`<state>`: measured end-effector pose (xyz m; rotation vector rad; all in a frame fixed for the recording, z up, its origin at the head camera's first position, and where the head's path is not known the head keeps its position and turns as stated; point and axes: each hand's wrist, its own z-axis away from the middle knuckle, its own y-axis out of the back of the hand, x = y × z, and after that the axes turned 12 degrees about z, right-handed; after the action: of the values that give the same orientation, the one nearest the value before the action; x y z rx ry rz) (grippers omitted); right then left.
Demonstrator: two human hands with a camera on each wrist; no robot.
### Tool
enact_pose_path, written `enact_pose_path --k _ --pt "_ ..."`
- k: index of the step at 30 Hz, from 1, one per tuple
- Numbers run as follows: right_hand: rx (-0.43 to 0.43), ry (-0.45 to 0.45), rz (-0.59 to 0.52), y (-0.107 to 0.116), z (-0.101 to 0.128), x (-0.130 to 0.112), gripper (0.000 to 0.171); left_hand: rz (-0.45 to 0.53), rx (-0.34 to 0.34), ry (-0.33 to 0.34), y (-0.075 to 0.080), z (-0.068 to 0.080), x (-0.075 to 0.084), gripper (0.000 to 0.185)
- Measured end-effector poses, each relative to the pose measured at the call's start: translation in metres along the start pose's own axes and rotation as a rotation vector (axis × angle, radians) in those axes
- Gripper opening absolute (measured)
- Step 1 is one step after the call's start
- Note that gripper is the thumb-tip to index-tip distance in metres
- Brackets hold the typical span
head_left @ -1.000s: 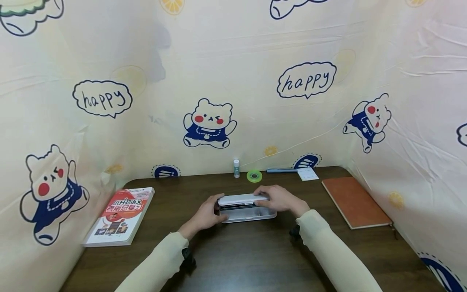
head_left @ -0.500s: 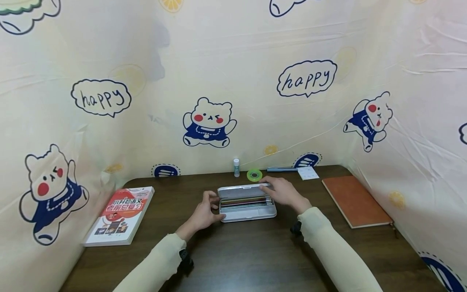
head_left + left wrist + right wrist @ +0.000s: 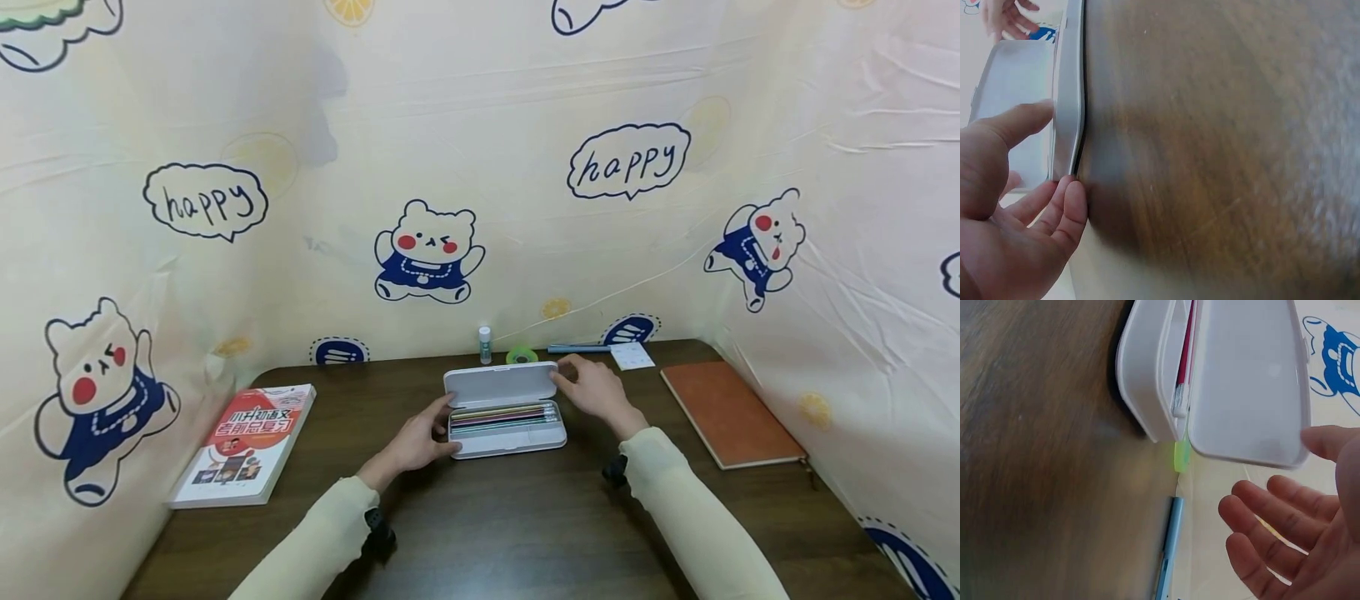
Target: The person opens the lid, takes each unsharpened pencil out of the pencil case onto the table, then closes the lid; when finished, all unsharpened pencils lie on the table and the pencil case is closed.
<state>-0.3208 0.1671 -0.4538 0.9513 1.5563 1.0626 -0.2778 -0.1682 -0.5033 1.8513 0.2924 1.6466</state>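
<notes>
A white pencil case stands with its lid raised, in the middle of the table. Several coloured pencils lie along its back half. My left hand holds the case's left end between thumb and fingers; in the left wrist view the fingertips press the end wall. At the lid's right edge is my right hand. Its thumb touches the lid's corner in the right wrist view, while the other fingers are loosely extended below, holding nothing.
Behind the case are a glue stick, a green tape roll, a blue pen-like stick and a white paper note. A red-and-white book lies left, a brown notebook right.
The lid has swung up and back from nearly closed to upright, uncovering the pencils. My right hand has moved back and right with it; my left hand stays at the case's left end.
</notes>
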Motion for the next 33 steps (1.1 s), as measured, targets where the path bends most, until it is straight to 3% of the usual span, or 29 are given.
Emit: enact_pose_path --k 3,7,13,20,33 --pt "-0.029 -0.008 0.003 -0.001 0.001 0.004 0.027 0.013 -0.018 0.012 0.001 -0.001 -0.001 0.090" --pt "-0.107 0.076 -0.009 -0.005 0.000 0.007 0.012 0.013 -0.035 0.024 0.002 -0.001 0.000 0.095" --pt "-0.194 0.220 -0.019 -0.018 0.002 0.003 0.013 0.004 -0.045 0.037 0.002 -0.003 0.000 0.104" --pt "-0.210 0.247 0.028 -0.030 0.002 -0.006 0.015 -0.001 -0.046 0.052 0.002 -0.003 -0.001 0.106" --pt "-0.221 0.222 -0.004 -0.038 -0.001 -0.006 0.012 -0.008 -0.047 0.051 0.001 -0.001 0.003 0.096"
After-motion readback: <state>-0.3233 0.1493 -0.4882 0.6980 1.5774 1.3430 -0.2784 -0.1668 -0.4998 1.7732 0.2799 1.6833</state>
